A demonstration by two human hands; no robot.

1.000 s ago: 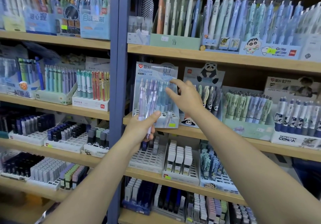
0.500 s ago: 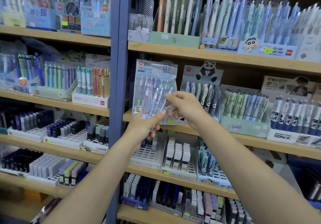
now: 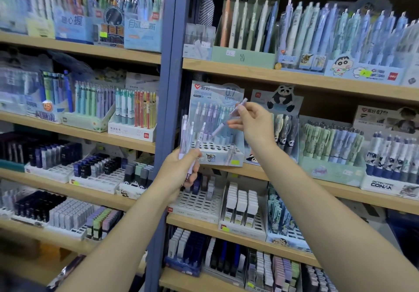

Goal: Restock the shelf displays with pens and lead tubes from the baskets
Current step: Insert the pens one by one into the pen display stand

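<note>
Your right hand point(image 3: 254, 125) pinches one lilac pen point(image 3: 223, 125) slantwise before the 0.7 mm display box point(image 3: 216, 153) on the shelf point(image 3: 340, 192). Your left hand point(image 3: 179, 174) grips a bundle of pens point(image 3: 189, 133) upright, just beside the box's left edge.

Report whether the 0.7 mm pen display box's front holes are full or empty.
Mostly empty: the pale blue 0.7 mm display box shows open dark holes in front.

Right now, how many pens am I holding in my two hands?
4 that I can see: three upright in the left hand, bunched pens, and one purple pen pinched in the right hand. More may hide behind the left fingers.
</note>
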